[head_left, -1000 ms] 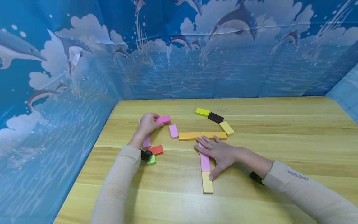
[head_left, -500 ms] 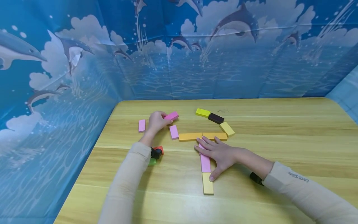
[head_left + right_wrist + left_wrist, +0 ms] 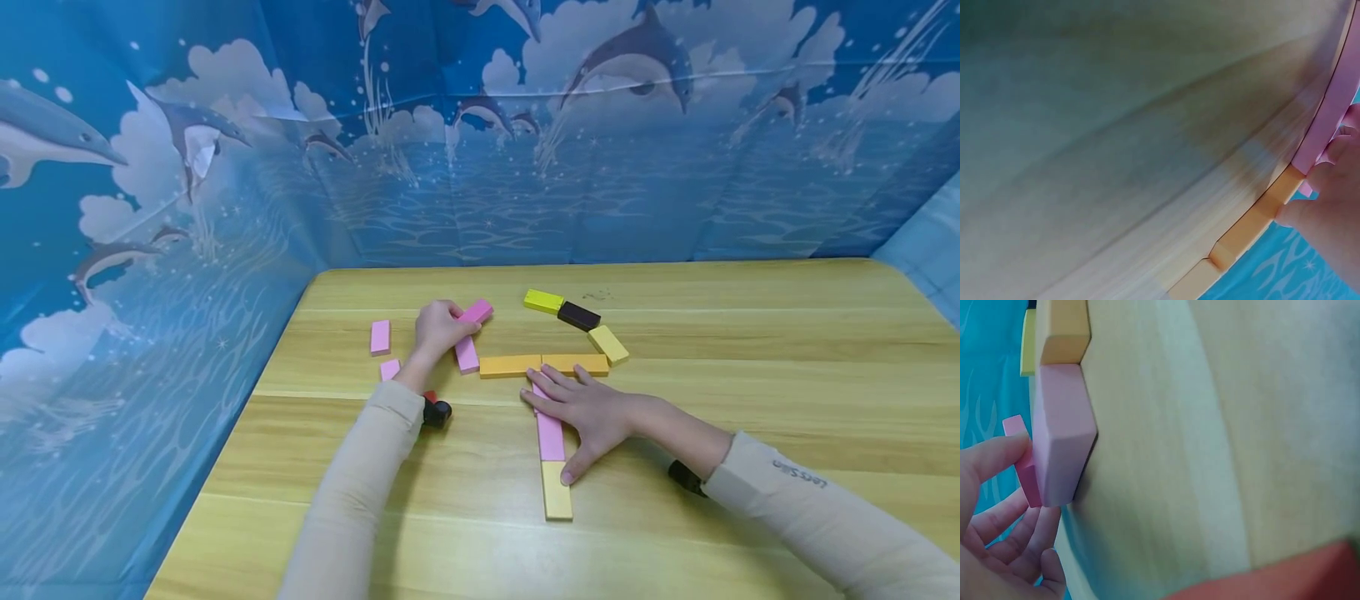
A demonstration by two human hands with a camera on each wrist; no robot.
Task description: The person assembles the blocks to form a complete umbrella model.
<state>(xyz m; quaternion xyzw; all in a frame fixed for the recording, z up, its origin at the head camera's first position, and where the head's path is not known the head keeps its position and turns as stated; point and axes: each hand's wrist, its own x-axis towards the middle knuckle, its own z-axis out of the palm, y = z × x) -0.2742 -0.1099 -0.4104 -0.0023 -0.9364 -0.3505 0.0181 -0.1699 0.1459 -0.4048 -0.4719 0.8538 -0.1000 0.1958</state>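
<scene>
My left hand (image 3: 438,327) pinches a bright pink block (image 3: 477,311) between thumb and fingers. In the left wrist view this bright pink block (image 3: 1025,465) sits close against the end of a light pink block (image 3: 1063,434); whether they touch I cannot tell. That light pink block (image 3: 467,357) adjoins a row of two orange blocks (image 3: 510,367). With fingers spread, my right hand (image 3: 588,412) rests over a column of light pink blocks (image 3: 551,440) and a pale yellow block (image 3: 557,496). Its fingertips reach the orange row, and part of the column is covered.
Behind the row, a yellow block (image 3: 543,301), a black block (image 3: 578,315) and a pale yellow block (image 3: 608,343) form a curve. Light pink blocks (image 3: 380,337) lie at the left. A red block (image 3: 1297,578) is mostly hidden by the left wrist. Blue dolphin cloth (image 3: 487,192) surrounds the table.
My left hand has moved right with the bright pink block, from the left blocks to the far end of the light pink one, turning it slightly. The right hand has stayed put.
</scene>
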